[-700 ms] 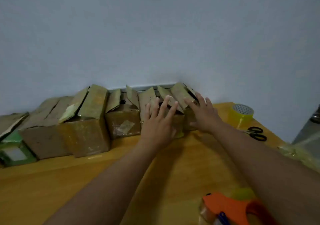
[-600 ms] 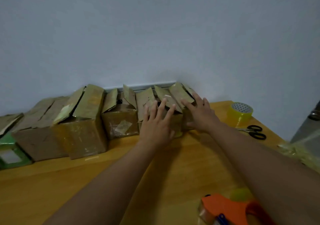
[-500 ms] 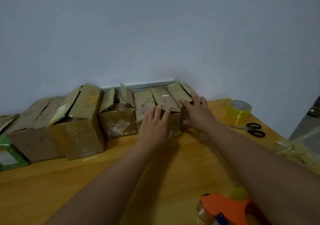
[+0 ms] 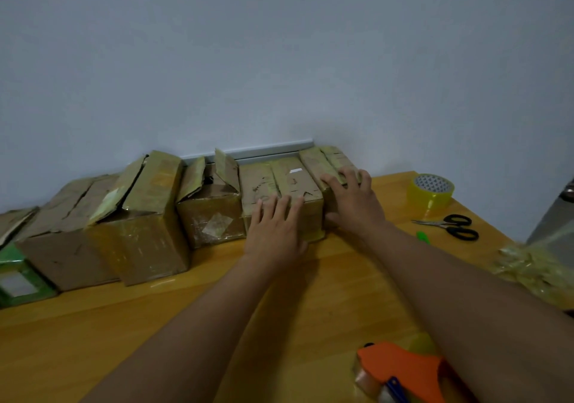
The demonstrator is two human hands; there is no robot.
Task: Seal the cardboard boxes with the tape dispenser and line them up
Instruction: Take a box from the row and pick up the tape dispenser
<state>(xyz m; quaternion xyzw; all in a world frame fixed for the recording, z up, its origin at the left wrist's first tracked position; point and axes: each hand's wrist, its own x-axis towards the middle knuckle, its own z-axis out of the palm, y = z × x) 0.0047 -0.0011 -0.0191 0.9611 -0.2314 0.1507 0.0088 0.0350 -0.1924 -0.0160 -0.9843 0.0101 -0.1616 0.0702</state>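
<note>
A row of several worn cardboard boxes stands along the wall at the back of the wooden table (image 4: 93, 340). My left hand (image 4: 275, 231) presses flat on the front top edge of the small rightmost box (image 4: 279, 182), holding its flaps down. My right hand (image 4: 351, 200) lies over the box's right side, fingers spread on the right flap. The neighbouring small box (image 4: 211, 216) has its flaps standing up. A larger box (image 4: 146, 231) and another (image 4: 68, 247) sit further left, flaps partly open. The orange tape dispenser (image 4: 400, 371) lies near the front right edge, under my right forearm.
A yellow tape roll (image 4: 431, 194) stands at the back right, with black-handled scissors (image 4: 453, 227) and a small green item (image 4: 422, 237) in front of it. Crumpled clear tape or plastic (image 4: 537, 272) lies at the right edge. A green box (image 4: 18, 281) sits at the far left.
Both hands have pushed the rightmost box's raised flaps down flat onto its top. The view has shifted slightly, bringing the boxes closer.
</note>
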